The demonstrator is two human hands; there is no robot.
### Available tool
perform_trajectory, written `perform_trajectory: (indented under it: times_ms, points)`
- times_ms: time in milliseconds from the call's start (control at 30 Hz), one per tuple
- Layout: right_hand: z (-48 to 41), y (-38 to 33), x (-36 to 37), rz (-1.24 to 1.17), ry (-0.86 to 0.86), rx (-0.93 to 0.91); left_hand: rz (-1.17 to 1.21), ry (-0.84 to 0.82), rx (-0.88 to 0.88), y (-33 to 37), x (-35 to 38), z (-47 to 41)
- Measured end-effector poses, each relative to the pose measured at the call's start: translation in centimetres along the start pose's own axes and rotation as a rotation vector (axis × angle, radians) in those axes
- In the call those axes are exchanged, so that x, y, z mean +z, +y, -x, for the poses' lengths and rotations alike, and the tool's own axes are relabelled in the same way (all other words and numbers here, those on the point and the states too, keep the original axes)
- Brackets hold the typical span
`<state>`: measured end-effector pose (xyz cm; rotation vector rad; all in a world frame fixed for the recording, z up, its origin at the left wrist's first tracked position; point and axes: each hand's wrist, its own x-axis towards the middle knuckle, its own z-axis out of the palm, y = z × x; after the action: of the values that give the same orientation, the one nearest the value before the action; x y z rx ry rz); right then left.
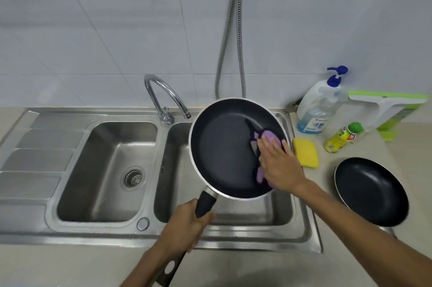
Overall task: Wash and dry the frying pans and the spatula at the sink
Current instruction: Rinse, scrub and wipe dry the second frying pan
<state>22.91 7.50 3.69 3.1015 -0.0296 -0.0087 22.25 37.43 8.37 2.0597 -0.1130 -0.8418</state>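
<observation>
Pan (224,146) handle toward viewer (left hand (184,228) gripping); right hand (278,165) flat on cloth (268,137)

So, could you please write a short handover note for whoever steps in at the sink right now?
Left hand: gripping the handle of the large frying pan, held over the right basin.
Right hand: pressing a purple cloth flat on the pan's inner right side.
Small frying pan: on the counter to the right, beside the yellow sponge.
Tap: no water running.
Done: cannot tell beyond wiping under way.
Left: finish this pan; small pan's state unclear; spatula not in view.
</observation>
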Motion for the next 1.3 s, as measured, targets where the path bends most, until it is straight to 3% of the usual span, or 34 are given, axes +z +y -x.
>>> perform_trajectory:
  times_ms: [67, 133, 200, 267, 333, 400, 500, 533, 600, 733, 833, 967, 1067, 1133, 1200, 1300]
  points:
    - [2.6, -4.6, 0.2, -0.180, -0.090, -0.143, -0.058, 0.006, 0.036, 0.4, 0.6, -0.3]
    - [0.0, -8.3, -0.7, -0.284, -0.054, -0.199, -0.143, -0.010, 0.084, 1.0, 1.5, -0.3]
    - [-5.9, -8.3, -2.2, -0.229, 0.065, -0.042, -0.178, -0.035, 0.117, 1.5, 1.9, -0.4]
    - [-8.7, -3.6, -2.9, -0.141, 0.068, 0.193, -0.179, -0.027, 0.125, 1.8, 1.5, -0.5]
    - [-6.9, 1.7, -1.3, -0.053, 0.129, 0.250, -0.138, 0.008, 0.106, 1.6, 0.8, -0.6]
    - [-2.0, 2.7, -0.2, -0.035, 0.151, 0.131, -0.125, 0.040, 0.083, 1.3, 0.5, -0.7]
    - [3.1, -3.5, 1.4, -0.236, 0.205, -0.144, -0.272, 0.083, 0.093, 0.6, 1.2, -0.8]
    - [2.5, -5.7, 1.0, -0.312, 0.122, -0.234, -0.312, 0.088, 0.099, 0.7, 1.5, -0.8]
    - [-1.9, -7.4, -0.6, -0.291, 0.136, -0.329, -0.319, 0.084, 0.103, 1.0, 1.9, -1.0]
    - [-8.5, 0.6, -0.8, -0.251, 0.092, 0.105, -0.217, 0.072, 0.088, 2.0, 1.8, -0.3]
    - [-3.5, 3.0, 0.7, -0.199, 0.176, 0.051, -0.162, 0.103, 0.094, 2.4, 1.0, -0.3]
    - [3.1, -5.6, -0.9, -0.684, 0.011, -0.110, -0.217, 0.066, 0.098, 2.4, 1.8, -0.3]
    - [-0.9, -9.9, -3.3, -0.978, 0.103, -0.117, -0.329, 0.009, 0.101, 2.6, 3.1, 0.0]
    - [-5.2, -9.7, -3.2, -0.943, 0.260, -0.043, -0.291, -0.008, 0.106, 3.2, 4.2, 0.5]
    - [-9.2, -7.3, -2.9, -0.692, 0.399, 0.069, -0.236, 0.002, 0.126, 3.9, 5.0, 1.2]
    - [-12.3, -0.6, -3.4, -0.259, 0.403, 0.134, -0.080, 0.008, 0.097, 4.2, 5.0, 1.9]
